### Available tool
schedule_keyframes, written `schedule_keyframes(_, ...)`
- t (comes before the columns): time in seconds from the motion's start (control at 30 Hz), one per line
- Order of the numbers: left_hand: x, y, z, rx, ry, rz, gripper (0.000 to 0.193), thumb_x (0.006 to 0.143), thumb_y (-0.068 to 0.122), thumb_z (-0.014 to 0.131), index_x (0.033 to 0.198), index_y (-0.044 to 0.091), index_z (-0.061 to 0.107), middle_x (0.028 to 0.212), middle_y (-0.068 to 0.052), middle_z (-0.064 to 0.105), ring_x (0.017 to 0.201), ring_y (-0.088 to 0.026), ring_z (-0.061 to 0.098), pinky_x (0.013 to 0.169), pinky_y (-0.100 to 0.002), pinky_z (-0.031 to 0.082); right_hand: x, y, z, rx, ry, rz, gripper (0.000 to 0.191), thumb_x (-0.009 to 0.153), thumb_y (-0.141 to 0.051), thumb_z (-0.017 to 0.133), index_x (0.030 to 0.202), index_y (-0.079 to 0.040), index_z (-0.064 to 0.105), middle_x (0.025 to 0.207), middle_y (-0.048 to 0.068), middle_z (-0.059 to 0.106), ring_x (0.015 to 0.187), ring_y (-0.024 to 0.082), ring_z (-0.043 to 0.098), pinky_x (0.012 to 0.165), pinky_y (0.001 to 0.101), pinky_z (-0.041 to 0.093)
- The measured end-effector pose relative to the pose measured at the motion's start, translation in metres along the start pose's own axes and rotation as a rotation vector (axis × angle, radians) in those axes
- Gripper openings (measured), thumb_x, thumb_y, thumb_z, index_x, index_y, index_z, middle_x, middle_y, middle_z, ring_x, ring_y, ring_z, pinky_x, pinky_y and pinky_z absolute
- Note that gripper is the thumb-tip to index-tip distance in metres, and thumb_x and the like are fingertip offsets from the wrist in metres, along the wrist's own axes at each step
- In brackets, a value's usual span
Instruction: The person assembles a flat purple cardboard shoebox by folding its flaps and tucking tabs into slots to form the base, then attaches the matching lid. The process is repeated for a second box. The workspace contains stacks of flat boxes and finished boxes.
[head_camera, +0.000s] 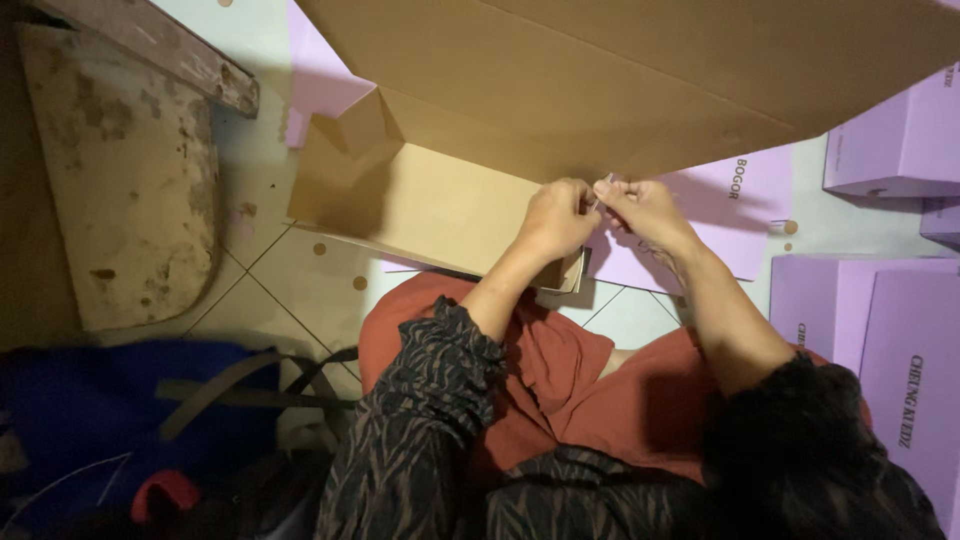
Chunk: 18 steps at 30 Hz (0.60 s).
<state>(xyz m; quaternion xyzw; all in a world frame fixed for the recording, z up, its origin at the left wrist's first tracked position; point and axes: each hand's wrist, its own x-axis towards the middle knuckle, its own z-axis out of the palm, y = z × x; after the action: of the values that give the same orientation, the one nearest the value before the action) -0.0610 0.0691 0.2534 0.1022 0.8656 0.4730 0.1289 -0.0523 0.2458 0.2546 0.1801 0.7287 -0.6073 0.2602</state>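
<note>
The person sits on a tiled floor (300, 275) with a large flat sheet of brown cardboard (640, 70) spread in front of them, one end of it folded up into a shallow open box shape (430, 205) that lies just past their knees.

Both hands meet at the near edge of the cardboard, right where the folded part ends. The left hand (555, 220) is curled, its fingers closed and pinching a small pale, thin object (603, 186) at the fingertips. The right hand (648, 210) comes in from the other side with its fingers also drawn together on the same small object, so the two hands touch each other over it. The object is too small to tell what it is; it sits between the fingertips just in front of the cardboard's edge.

Under the hands lies a flat lilac sheet (700, 230), partly covered by the cardboard. More lilac boxes (900, 140) stand to the right, and another stack (870, 320) sits beside the right forearm. The person wears rust-red trousers (590, 385) and dark striped sleeves (430, 400). To the left lies a worn, stained board (120, 170), and near it a blue bag (90, 420) with grey straps.
</note>
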Motion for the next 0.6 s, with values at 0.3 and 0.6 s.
schedule_keyframes(0.3, -0.004, 0.017, -0.011, -0.086, -0.101, -0.095, 0.032, 0.081, 0.032, 0.078, 0.099, 0.005, 0.075, 0.088, -0.018, 0.075, 0.080, -0.033, 0.075, 0.076, -0.041, 0.057, -0.004, -0.007, -0.007, -0.056, 0.033, -0.006, 0.024, 0.097, -0.024, 0.072, 0.100, 0.000, 0.072, 0.078, 0.007, 0.069, 0.061, 0.008, 0.058, 0.053, 0.0224, 0.043)
schedule_keyframes(0.6, -0.044, 0.051, -0.144, 0.346, -0.396, 0.169, 0.098, 0.057, 0.031, 0.093, 0.146, 0.018, 0.053, 0.156, -0.013, 0.046, 0.148, -0.040, 0.030, 0.121, -0.050, 0.023, 0.019, 0.005, -0.082, -0.258, 0.498, -0.264, 0.036, 0.088, -0.012, 0.073, 0.118, 0.006, 0.068, 0.089, 0.008, 0.072, 0.073, 0.010, 0.065, 0.061, 0.0252, 0.052)
